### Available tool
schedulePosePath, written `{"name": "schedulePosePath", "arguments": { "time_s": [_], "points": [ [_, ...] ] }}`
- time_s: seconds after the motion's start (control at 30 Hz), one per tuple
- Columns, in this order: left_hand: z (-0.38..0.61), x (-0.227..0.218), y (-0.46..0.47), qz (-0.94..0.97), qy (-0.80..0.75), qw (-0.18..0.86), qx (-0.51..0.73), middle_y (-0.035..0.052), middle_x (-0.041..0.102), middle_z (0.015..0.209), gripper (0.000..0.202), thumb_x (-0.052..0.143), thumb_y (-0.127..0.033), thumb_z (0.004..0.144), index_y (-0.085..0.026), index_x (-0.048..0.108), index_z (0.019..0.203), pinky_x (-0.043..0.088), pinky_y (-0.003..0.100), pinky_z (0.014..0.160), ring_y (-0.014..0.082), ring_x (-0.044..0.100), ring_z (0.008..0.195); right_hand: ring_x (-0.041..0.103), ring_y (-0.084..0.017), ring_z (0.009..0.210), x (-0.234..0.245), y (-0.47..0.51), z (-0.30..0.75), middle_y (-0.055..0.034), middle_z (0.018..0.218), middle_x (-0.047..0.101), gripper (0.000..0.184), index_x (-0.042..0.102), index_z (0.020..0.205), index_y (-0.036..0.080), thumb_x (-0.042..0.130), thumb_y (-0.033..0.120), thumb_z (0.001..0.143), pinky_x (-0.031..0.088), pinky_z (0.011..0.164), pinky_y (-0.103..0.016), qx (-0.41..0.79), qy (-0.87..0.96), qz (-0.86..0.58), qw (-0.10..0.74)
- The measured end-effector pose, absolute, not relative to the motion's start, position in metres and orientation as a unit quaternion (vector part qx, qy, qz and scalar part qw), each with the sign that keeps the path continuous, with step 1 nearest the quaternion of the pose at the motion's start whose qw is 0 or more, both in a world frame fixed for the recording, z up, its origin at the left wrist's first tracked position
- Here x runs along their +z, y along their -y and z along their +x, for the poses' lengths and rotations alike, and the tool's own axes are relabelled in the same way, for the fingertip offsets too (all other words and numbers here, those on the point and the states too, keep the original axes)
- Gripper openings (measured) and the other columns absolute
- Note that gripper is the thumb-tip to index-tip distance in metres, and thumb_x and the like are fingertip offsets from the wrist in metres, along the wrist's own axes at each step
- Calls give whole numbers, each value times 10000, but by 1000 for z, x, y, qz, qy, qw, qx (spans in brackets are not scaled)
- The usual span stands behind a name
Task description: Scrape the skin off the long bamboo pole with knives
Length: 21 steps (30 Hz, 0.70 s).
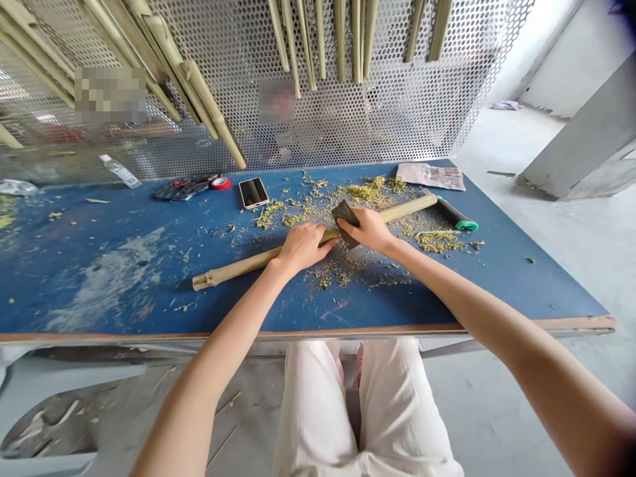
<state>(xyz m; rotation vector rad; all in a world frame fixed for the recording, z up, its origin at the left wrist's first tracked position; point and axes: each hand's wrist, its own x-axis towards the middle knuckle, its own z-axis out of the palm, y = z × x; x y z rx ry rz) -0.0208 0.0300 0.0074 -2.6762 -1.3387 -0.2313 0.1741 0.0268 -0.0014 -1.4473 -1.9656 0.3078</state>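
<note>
A long bamboo pole (pixel 243 266) lies slantwise on the blue table, its near end to the left and its far end to the upper right. My left hand (pixel 304 245) is wrapped over the pole near its middle. Just right of it, my right hand (pixel 368 228) grips a flat, dark metal scraper blade (pixel 346 213). The blade stands across the pole, close to my left thumb, and hides part of it. Yellowish shavings (pixel 342 275) are scattered around both hands.
A phone (pixel 253 193), red tape roll (pixel 221 183) and plastic bottle (pixel 120 171) stand or lie toward the back. A green-and-black handle (pixel 457 215) is at the pole's far end, near folded paper (pixel 430 176). Behind the table (pixel 199 315) rises a perforated metal screen (pixel 318 126) with bamboo pieces.
</note>
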Motion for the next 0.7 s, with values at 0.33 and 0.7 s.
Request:
{"name": "schedulePosePath", "arguments": {
  "time_s": [0.33,0.7],
  "points": [
    [-19,9,-30,-890,445,77,-59,161,745,1052,454,466,-509,1022,-129,711,1064,499,380,864,302,693,1023,519,-203,593,-5,-25,174,-35,624,557,285,467,727,254,472,457,926,347,578,-305,111,743,-562,345],
    [-20,8,-31,-894,437,77,-67,165,746,1035,466,482,-518,1021,-115,716,1037,494,370,861,299,693,1028,491,-184,584,-6,-25,173,-26,632,545,298,439,716,249,484,447,934,335,581,-303,124,741,-563,344]
  ]
}}
